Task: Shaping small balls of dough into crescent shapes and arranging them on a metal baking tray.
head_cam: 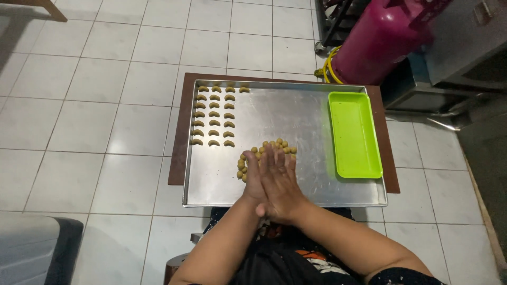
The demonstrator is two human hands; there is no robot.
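My left hand (254, 177) and my right hand (280, 184) are pressed palm to palm above the near middle of a large metal baking tray (296, 116). Anything between the palms is hidden. Just beyond my fingertips lies a loose cluster of small yellow-green dough balls (266, 150). At the tray's far left, several crescent-shaped dough pieces (214, 115) lie in three neat columns.
An empty bright green rectangular plastic tray (354, 134) sits on the right side of the metal tray. The metal tray rests on a low brown table (178, 142) over white floor tiles. A magenta gas cylinder (377, 39) with a yellow hose stands at the back right.
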